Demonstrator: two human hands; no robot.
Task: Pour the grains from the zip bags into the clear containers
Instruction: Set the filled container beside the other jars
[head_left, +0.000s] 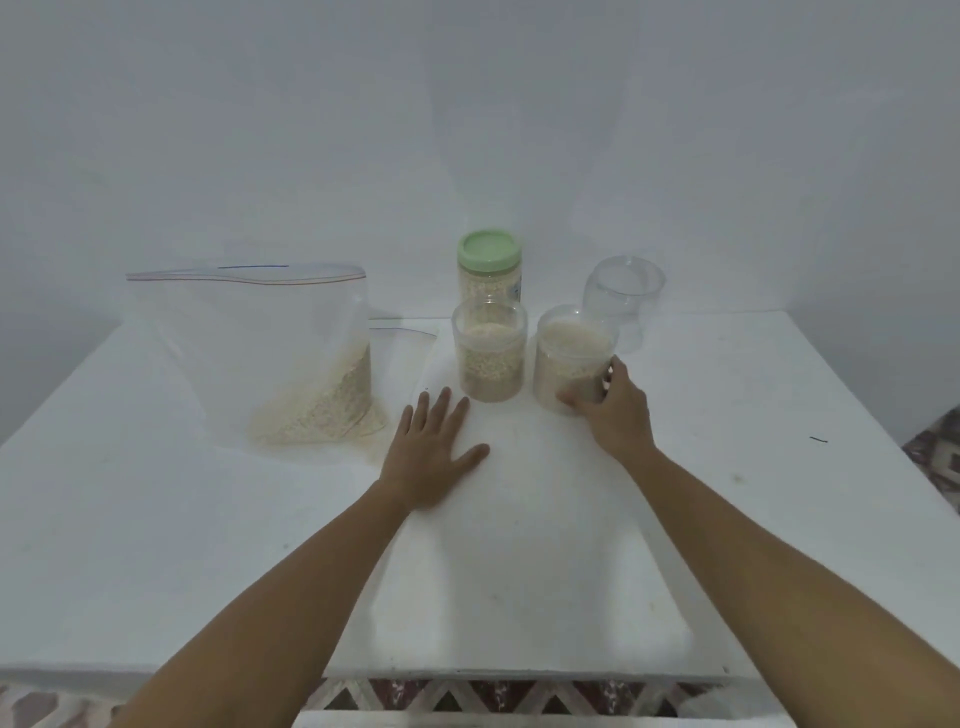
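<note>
The left hand lies flat, fingers spread, on the tabletop. The right hand grips 1 grain-filled clear container. The zip bag, part full, stands just left of the left hand.

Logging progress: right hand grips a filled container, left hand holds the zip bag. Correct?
No. The head view shows the left hand lying flat on the table, apart from the zip bag; the right hand does grip a filled container.
</note>
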